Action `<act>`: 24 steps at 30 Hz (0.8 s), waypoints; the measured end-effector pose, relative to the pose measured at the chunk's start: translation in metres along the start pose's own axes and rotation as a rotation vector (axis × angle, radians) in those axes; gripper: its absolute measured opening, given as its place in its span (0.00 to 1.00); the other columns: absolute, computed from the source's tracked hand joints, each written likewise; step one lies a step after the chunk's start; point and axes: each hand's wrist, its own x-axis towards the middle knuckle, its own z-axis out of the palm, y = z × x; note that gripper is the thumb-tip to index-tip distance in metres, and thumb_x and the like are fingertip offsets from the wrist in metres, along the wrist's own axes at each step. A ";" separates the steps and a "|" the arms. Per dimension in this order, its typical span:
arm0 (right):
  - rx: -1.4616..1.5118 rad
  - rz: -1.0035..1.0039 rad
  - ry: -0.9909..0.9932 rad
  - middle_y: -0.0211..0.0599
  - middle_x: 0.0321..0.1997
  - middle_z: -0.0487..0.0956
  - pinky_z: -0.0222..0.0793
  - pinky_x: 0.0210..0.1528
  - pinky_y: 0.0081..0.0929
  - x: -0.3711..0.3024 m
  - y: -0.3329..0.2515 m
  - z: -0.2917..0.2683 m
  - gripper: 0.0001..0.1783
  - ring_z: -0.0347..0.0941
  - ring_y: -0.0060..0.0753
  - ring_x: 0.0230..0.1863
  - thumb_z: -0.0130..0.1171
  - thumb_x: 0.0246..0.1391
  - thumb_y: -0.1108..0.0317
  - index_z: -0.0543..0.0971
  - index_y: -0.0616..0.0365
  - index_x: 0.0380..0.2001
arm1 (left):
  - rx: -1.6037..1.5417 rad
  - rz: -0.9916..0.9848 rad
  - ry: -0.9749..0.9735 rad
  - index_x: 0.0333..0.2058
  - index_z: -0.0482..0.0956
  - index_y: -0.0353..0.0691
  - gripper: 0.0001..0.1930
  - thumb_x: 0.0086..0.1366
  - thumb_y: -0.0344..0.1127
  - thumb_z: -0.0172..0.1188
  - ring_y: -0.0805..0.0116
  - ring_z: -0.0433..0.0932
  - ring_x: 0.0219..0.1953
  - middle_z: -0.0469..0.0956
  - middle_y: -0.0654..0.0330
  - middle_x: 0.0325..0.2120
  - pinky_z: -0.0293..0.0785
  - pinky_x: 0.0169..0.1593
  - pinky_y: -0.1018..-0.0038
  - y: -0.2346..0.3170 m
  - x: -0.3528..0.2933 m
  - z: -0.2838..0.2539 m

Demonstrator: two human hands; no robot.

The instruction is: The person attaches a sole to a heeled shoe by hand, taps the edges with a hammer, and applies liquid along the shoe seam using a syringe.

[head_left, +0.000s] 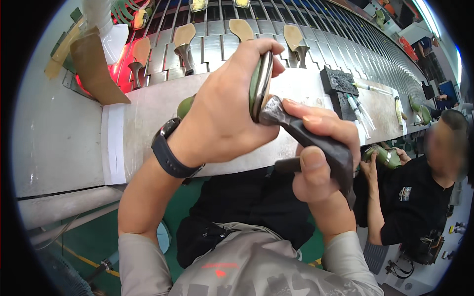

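My left hand (224, 106) is wrapped round a green shoe (257, 89), whose sole edge faces right; most of the shoe is hidden behind the fingers. A rounded green part (185, 106) shows behind my left wrist, and I cannot tell whether it belongs to the same shoe. In my right hand (321, 148) is a dark shoemaker's hammer (328, 140), gripped close to its head. The worn, bare-metal face of the hammer meets the lower edge of the shoe, just beside my left palm. Both hands are above the pale worktable (148, 126).
Beyond the table runs a metal slat conveyor (212, 52) carrying several tan heeled soles (184, 37). Black blocks (339, 84) and several syringes (363, 111) lie right of my hands. A cardboard piece (96, 66) leans at left. A co-worker at right holds a green shoe (392, 158).
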 end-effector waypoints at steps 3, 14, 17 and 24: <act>-0.069 -0.047 -0.072 0.65 0.50 0.83 0.78 0.60 0.43 0.017 -0.013 -0.007 0.19 0.83 0.53 0.54 0.67 0.58 0.72 0.76 0.71 0.49 | 0.011 0.001 0.018 0.64 0.65 0.37 0.41 0.49 0.25 0.70 0.60 0.79 0.52 0.77 0.54 0.48 0.74 0.58 0.67 0.007 -0.007 0.001; -0.101 0.236 -0.462 0.65 0.52 0.81 0.78 0.59 0.52 0.038 -0.073 -0.030 0.26 0.81 0.60 0.56 0.72 0.59 0.53 0.76 0.63 0.47 | 0.117 0.196 0.164 0.63 0.65 0.36 0.41 0.50 0.29 0.75 0.50 0.81 0.50 0.78 0.48 0.49 0.78 0.52 0.62 0.012 -0.030 0.015; -0.147 0.197 -0.506 0.68 0.49 0.82 0.78 0.60 0.54 0.045 -0.077 -0.025 0.26 0.82 0.63 0.53 0.72 0.59 0.56 0.76 0.67 0.47 | 0.120 0.215 0.151 0.62 0.65 0.36 0.42 0.48 0.26 0.74 0.50 0.81 0.49 0.78 0.48 0.49 0.79 0.51 0.61 0.010 -0.035 0.016; -0.152 0.627 -0.171 0.63 0.42 0.84 0.81 0.54 0.41 0.065 -0.088 -0.013 0.29 0.84 0.50 0.46 0.74 0.53 0.50 0.75 0.66 0.39 | 0.139 0.320 0.148 0.62 0.64 0.32 0.39 0.50 0.24 0.70 0.44 0.82 0.46 0.79 0.45 0.48 0.79 0.50 0.55 0.015 -0.052 0.023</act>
